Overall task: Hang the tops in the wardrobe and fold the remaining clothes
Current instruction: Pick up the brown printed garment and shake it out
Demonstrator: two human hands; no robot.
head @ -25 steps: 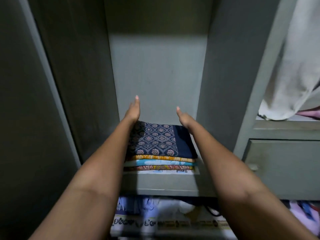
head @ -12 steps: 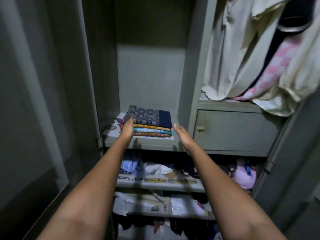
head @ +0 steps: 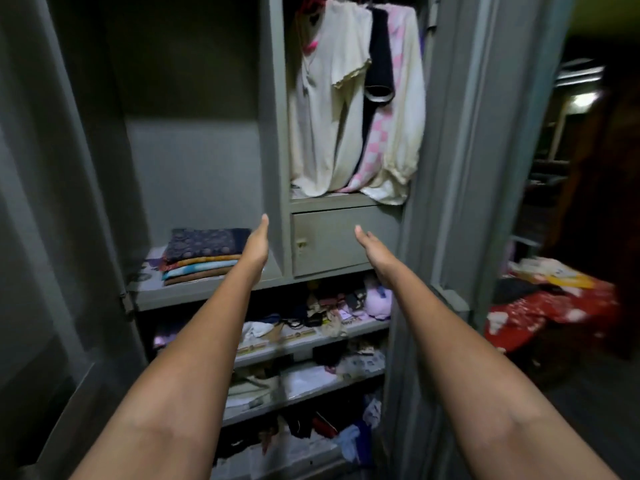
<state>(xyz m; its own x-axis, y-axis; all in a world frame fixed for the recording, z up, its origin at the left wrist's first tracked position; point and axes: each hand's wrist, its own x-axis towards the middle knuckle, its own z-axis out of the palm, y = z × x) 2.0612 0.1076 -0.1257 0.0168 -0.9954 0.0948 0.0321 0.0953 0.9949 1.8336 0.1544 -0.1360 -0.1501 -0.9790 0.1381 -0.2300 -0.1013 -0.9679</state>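
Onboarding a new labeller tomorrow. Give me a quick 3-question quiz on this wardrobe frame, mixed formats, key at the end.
1. True or false: the left hand grips the folded stack.
2. Multiple choice: where do the hanging tops sit? A) left compartment above the stack B) upper right compartment, above the small closed door C) bottom shelf.
3. Fill in: the top piece of the folded stack is dark ____ with a printed pattern.

Key: 1 false, both it and the right hand are open and hold nothing; 2 B; 3 blue.
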